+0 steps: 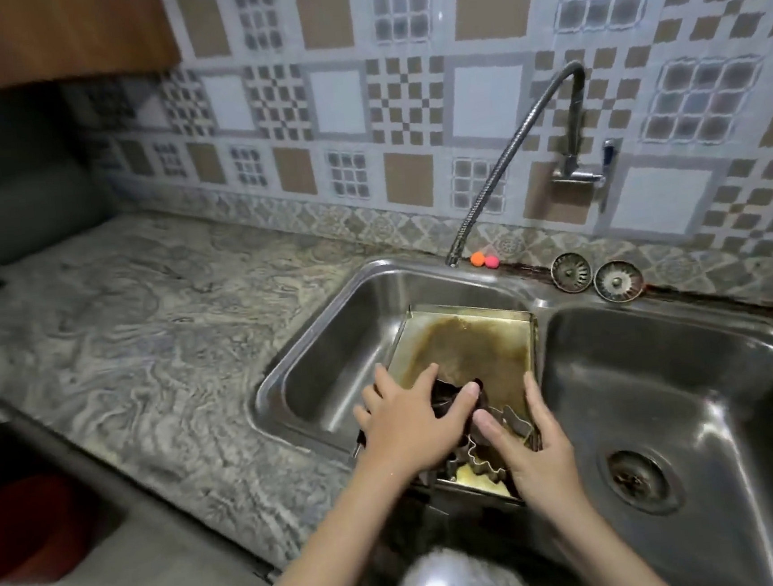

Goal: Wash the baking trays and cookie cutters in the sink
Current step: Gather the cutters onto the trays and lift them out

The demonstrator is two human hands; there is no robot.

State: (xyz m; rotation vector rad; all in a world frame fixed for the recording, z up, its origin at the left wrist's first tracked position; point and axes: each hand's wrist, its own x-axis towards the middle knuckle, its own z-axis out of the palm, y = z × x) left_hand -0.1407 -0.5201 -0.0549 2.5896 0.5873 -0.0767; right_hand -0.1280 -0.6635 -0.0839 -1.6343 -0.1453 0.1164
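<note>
We find the baking tray (469,351), brown-stained, propped in the left basin of the sink (328,344), with the cookie cutters (482,443) piled at its near end. They look thin, stiff and sharp-edged, so take them by their flat walls. Our left hand (410,421) and right hand (534,452) rest on the pile, fingers extended, gripping nothing.

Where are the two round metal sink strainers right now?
In the head view, the two round metal sink strainers lean against the tiled wall behind the right basin, right of the tap.
</note>
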